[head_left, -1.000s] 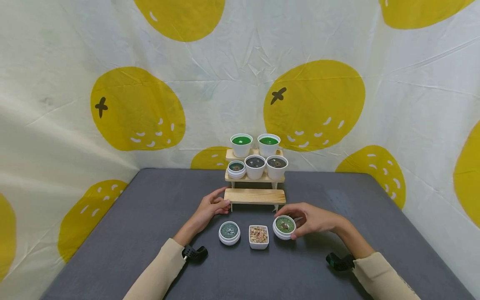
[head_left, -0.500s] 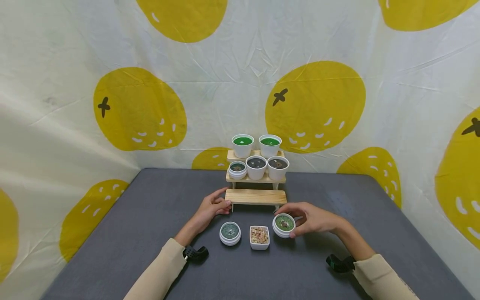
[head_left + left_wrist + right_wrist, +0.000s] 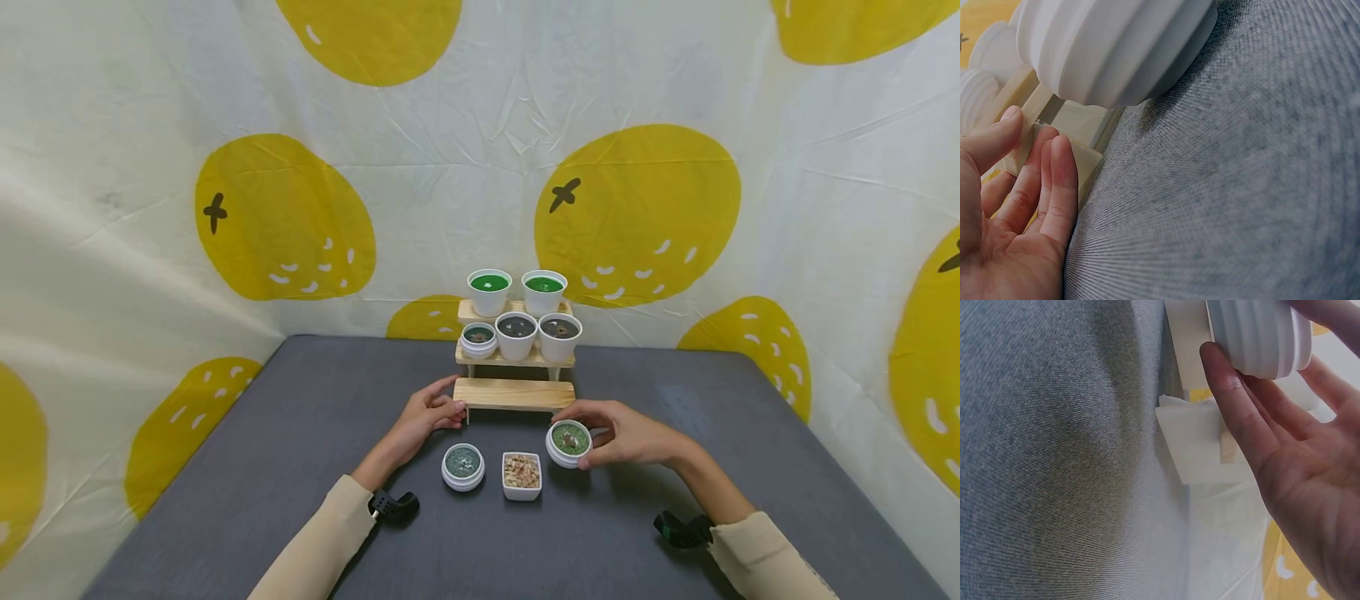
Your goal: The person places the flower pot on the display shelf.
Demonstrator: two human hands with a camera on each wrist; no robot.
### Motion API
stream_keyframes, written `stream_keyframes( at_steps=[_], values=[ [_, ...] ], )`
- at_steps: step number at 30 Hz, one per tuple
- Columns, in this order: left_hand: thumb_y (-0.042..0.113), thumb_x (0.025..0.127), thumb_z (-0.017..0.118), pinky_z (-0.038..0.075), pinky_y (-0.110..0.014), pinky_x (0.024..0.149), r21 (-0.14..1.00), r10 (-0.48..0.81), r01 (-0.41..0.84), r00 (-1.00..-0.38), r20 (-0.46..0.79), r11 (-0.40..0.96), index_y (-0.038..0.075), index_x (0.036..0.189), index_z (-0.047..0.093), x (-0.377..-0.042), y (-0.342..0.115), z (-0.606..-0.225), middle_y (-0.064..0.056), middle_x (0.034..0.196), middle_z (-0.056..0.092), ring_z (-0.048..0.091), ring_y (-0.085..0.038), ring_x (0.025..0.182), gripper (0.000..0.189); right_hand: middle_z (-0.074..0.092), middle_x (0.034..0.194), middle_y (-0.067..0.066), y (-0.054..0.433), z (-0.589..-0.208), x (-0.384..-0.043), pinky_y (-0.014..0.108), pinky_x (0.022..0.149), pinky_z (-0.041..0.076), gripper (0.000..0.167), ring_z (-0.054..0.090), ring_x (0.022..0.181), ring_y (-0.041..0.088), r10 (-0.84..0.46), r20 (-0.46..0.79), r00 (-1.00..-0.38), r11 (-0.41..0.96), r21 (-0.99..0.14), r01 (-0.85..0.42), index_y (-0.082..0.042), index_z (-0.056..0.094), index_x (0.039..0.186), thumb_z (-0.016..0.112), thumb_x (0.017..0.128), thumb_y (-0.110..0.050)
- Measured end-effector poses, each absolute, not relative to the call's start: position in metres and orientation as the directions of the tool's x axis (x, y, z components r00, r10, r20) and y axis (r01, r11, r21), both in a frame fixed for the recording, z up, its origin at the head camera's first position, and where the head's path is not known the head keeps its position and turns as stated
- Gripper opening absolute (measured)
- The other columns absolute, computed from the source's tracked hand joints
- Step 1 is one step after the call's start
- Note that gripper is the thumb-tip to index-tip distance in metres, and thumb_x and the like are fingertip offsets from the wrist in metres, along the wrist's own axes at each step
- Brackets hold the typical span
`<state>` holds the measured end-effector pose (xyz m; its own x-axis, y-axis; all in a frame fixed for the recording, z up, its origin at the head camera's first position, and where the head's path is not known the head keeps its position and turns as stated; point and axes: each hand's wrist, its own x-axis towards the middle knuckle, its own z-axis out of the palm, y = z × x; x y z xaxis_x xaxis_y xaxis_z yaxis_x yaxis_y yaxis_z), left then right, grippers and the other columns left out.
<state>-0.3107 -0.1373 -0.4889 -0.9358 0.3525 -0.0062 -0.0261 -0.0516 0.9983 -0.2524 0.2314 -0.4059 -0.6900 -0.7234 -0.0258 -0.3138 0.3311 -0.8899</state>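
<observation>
My left hand (image 3: 420, 421) grips the left end of the bottom step of a tiered wooden stand (image 3: 514, 390), thumb on top and fingers below, as the left wrist view shows. In my right hand (image 3: 626, 435) is a small round white pot (image 3: 570, 440) with a speckled green filling, held between thumb and fingers. The right wrist view has this ribbed pot (image 3: 1257, 337) raised off the table, close to the stand's right end. Nothing stands on the bottom step. On the table in front are a white pot with grey-green filling (image 3: 462, 468) and a square white dish of beige chips (image 3: 522, 477).
A smaller white pot (image 3: 478, 342) and two cups with dark filling (image 3: 516, 337) occupy the middle step. Two white cups with green filling (image 3: 489, 293) are on the top step. Behind the grey table (image 3: 337, 379) hangs a cloth with yellow fruit (image 3: 637, 217).
My right hand has raised the green-filled pot slightly and brought it a little nearer the bottom step. My left hand keeps its place on the stand. The head view has shifted slightly.
</observation>
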Motion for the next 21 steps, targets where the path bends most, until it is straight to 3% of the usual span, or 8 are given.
stream_keyframes(
  at_steps=[8,17,21],
  values=[
    [0.017,0.099,0.071,0.062,-0.027,0.08,0.998,0.348,-0.025,-0.938,-0.006,-0.049,0.013,0.158,0.04,-0.309,-0.138,-0.49,-0.004,0.098,0.073,0.07,-0.014,0.09,0.066,0.063,0.135,0.016,0.228,-0.402,-0.251,0.034,0.093,0.061,0.061,0.066,0.111,0.015,-0.711,-0.011,-0.704,0.34,-0.881,-0.33,-0.01,0.057,0.141,0.084,0.086,-0.014],
    [0.019,0.099,0.071,0.063,-0.027,0.08,0.999,0.35,-0.019,-0.937,-0.002,-0.045,0.014,0.158,0.04,-0.31,-0.137,-0.49,-0.004,0.097,0.073,0.069,-0.014,0.09,0.067,0.064,0.132,0.013,0.222,-0.398,-0.253,0.043,0.094,0.06,0.061,0.066,0.112,0.019,-0.705,-0.013,-0.709,0.363,-0.866,-0.345,-0.009,0.058,0.14,0.084,0.086,-0.015],
    [0.017,0.099,0.071,0.063,-0.027,0.08,0.999,0.353,-0.016,-0.935,0.002,-0.048,0.012,0.159,0.039,-0.311,-0.137,-0.489,-0.004,0.096,0.073,0.07,-0.014,0.09,0.068,0.065,0.131,0.012,0.22,-0.397,-0.255,0.041,0.095,0.06,0.061,0.067,0.112,0.02,-0.694,-0.011,-0.72,0.377,-0.857,-0.351,-0.01,0.058,0.14,0.085,0.086,-0.016]
  ],
)
